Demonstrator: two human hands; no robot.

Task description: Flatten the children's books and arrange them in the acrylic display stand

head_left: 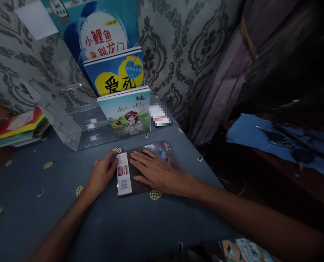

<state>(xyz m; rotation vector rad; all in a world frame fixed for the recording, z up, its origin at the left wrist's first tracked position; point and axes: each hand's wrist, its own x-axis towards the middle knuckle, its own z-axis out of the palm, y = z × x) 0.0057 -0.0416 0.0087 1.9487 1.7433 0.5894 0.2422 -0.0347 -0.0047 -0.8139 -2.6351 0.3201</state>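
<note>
A thin book [140, 185] with a dark glossy cover lies flat on the blue tablecloth. It has a white barcode label [124, 178] along its left side and a blue picture near the upper right. My right hand [155, 171] is laid flat across the cover, its fingers spread and pointing left. At the book's left edge, my left hand [104, 171] touches the border beside the label with thumb and forefinger apart; its other fingers are partly hidden. Behind the book, a clear acrylic rack [67, 133] holds several upright picture books [127, 112] in steps.
A stack of colourful books [20, 129] lies at the left of the table. Right of the rack sits a small blurred-out item [159, 114]. Across a dark gap at right, a blue cloth [249, 134] carries dark objects. More printed covers [245, 251] show at the bottom.
</note>
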